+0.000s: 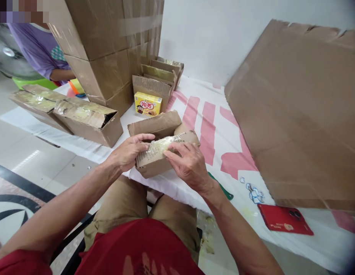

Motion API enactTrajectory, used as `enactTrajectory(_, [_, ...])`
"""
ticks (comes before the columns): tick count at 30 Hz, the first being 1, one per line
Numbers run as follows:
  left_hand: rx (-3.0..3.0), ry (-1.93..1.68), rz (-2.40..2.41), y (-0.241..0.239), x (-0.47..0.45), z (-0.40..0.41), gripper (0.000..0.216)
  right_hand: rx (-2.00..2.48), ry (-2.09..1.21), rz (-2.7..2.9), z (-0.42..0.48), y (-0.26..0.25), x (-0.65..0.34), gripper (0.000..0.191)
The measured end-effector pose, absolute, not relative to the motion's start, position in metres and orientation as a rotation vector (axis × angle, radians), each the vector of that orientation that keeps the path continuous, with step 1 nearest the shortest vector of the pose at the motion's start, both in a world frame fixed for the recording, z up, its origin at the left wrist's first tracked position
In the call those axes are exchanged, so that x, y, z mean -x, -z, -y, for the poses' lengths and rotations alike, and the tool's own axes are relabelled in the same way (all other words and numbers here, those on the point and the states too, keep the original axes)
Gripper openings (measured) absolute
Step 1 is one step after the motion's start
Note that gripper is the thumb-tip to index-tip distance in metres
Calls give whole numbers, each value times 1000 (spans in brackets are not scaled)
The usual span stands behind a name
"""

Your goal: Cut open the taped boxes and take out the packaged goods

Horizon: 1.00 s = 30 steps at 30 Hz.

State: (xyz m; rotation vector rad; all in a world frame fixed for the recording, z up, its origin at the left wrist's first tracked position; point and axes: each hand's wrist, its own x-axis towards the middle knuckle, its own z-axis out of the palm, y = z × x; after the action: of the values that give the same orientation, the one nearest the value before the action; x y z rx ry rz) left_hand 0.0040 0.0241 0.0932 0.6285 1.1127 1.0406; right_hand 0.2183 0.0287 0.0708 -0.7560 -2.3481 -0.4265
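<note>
L hand grips the left end of a small cardboard box. Its fingers are curled narrow over the top edge, tips on the box top.

R hand lies on the box's near right side. Fingers are stretched and a bit spread, resting flat on it, not clasped round. The index tip touches the clear tape strip that runs along the top between the two hands' fingertips.

The box sits at the near edge of the table cloth (white w/ pink print), above the person's lap. Its brown flap stands open just beyond the fingertips.

Further past the fingers:
- A yellow snack box, upright.
- Behind it, a few open small cartons.
- A tall stack of big cartons.

Left of the L fingers, well apart, are two long taped cartons, lying flat. Beyond those are a person in a purple shirt and a fan.

Right of the R fingers:
- A big flat cardboard sheet, leaning.
- A green item just by the wrist, partly hidden; can't tell what it is.
- A red phone nearer the table's edge, well apart from the hand.
</note>
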Motion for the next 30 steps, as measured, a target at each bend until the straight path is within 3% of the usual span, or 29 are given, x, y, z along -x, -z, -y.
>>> enactTrajectory(4, [-648,-939,-1120,-96,-2,-32,40,608,516,2400,-30,-70,-224,24])
enactTrajectory(9, [-682,-896,-1148,-98,-3,-37,40,465,505,2378,-32,-61,-228,22])
enactTrajectory(16, [-804,-909,-1118,-89,-4,-36,40,576,260,2343,-33,-56,-226,28])
enactTrajectory(24, [-958,-875,-1163,-86,-13,-30,46,776,243,2242,-26,-46,-224,18])
enactTrajectory(30, [-1071,-866,-1117,-85,-17,-27,44,903,31,2126,-21,-43,-223,18])
